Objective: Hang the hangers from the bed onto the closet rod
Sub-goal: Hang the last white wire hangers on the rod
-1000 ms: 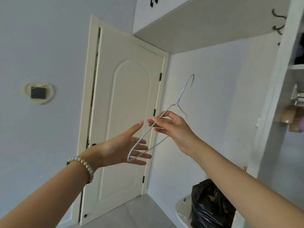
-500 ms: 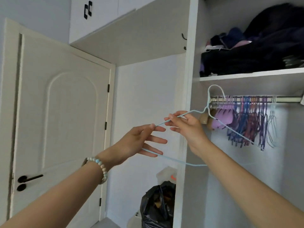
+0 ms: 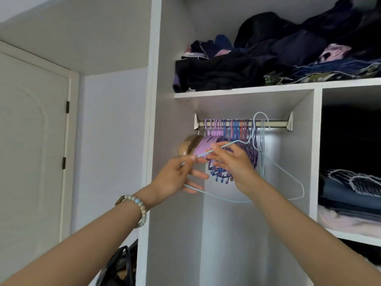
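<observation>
A thin light-blue wire hanger (image 3: 296,178) is held up inside the closet, its hook arched over the metal closet rod (image 3: 276,123). My left hand (image 3: 177,176) pinches the hanger's left shoulder wire. My right hand (image 3: 235,164) grips the same wire just to the right, in front of the hanging bunch. Several purple, blue and orange hangers (image 3: 231,131) crowd the left half of the rod, with pale blue wire ones at their right end. The bed is out of view.
A white shelf (image 3: 243,92) just above the rod carries piled dark clothes (image 3: 278,58). Folded fabrics fill the right compartment (image 3: 350,195). A tan round object (image 3: 186,147) hangs at the rod's left end. A cream door (image 3: 31,141) stands left; a black bag (image 3: 119,267) sits below.
The view swung right from the door to the closet. Both hands carried the blue hanger up and rightward; its hook went from the rod's left end to over the rod right of the bunch.
</observation>
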{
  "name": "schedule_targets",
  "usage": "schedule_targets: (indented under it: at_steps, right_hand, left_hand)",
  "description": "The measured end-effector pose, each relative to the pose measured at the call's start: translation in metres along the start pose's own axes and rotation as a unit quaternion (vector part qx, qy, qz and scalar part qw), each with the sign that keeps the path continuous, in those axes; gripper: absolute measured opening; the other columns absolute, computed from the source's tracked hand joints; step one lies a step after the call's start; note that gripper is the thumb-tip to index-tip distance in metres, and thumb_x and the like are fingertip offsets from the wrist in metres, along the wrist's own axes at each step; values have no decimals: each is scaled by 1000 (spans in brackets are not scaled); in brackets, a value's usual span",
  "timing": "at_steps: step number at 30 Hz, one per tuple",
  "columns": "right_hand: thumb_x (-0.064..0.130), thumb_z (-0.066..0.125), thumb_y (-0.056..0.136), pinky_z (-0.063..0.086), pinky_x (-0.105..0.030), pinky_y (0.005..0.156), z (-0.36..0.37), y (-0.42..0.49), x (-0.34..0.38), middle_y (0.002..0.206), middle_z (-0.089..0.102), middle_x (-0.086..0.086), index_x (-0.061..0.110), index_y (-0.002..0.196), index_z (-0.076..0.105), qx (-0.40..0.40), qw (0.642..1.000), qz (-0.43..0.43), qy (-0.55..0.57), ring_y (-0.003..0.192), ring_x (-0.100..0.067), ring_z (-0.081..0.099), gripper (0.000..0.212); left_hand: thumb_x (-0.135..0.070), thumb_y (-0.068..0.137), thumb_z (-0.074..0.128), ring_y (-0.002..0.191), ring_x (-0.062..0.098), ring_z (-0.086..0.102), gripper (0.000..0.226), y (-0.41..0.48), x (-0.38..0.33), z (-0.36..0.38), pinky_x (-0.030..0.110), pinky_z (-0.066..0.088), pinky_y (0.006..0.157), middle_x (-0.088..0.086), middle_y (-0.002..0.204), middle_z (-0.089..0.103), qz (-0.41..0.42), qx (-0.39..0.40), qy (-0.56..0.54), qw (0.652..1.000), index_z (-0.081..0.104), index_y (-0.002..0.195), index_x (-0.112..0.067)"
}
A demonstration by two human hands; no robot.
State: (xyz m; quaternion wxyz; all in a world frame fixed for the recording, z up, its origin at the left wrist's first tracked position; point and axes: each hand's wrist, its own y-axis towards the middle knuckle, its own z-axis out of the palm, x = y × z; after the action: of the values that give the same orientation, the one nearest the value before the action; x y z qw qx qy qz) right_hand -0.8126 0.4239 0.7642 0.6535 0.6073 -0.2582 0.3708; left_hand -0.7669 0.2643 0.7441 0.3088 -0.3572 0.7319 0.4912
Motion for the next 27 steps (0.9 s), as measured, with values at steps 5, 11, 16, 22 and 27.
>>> schedule_targets:
  at_steps: [5, 11, 16, 22, 27]
  right_hand:
    - [17, 62, 89, 55, -14, 61, -56, 21, 2, 86, 69, -3, 4, 112, 55, -16, 999, 20, -23, 66, -4, 69, 27]
    - [16, 58, 92, 53, -17, 65, -106, 48, 3, 100, 68, -9, 8, 116, 52, -22, 998, 34, -45, 78, -11, 67, 26]
    - [14, 48, 97, 53, -23, 72, -141, 63, 0, 88, 68, -7, 14, 90, 53, -20, 996, 61, -60, 72, -15, 67, 8]
    - [8, 43, 98, 53, -21, 54, -173, 84, -2, 73, 61, -6, 12, 81, 52, -70, 991, 95, -60, 51, -11, 65, 20]
    - [5, 38, 99, 50, -25, 53, -188, 96, -6, 68, 52, -4, 14, 90, 46, -106, 985, 108, -78, 44, -12, 60, 15]
  left_hand:
    - [-35, 100, 30, 58, 16, 68, 30, 45, 3, 52, 24, 56, 56, 3, 85, 70, 21, -16, -1, 1000, 57, 106, -23]
    - [-36, 100, 29, 57, 12, 65, 34, 89, 8, 102, 21, 52, 55, 0, 83, 68, 28, -26, 3, 999, 55, 115, -22]
    - [-43, 98, 31, 65, 17, 66, 35, 118, 10, 138, 24, 53, 62, 5, 92, 69, 5, -1, -35, 999, 56, 113, -25]
    - [-43, 98, 33, 75, 24, 64, 39, 154, 15, 151, 33, 54, 75, 8, 89, 68, -14, 33, -101, 994, 61, 101, -17]
    - [-34, 100, 33, 83, 15, 61, 35, 183, 25, 144, 24, 48, 75, 5, 94, 69, 55, 9, -92, 994, 60, 107, -14]
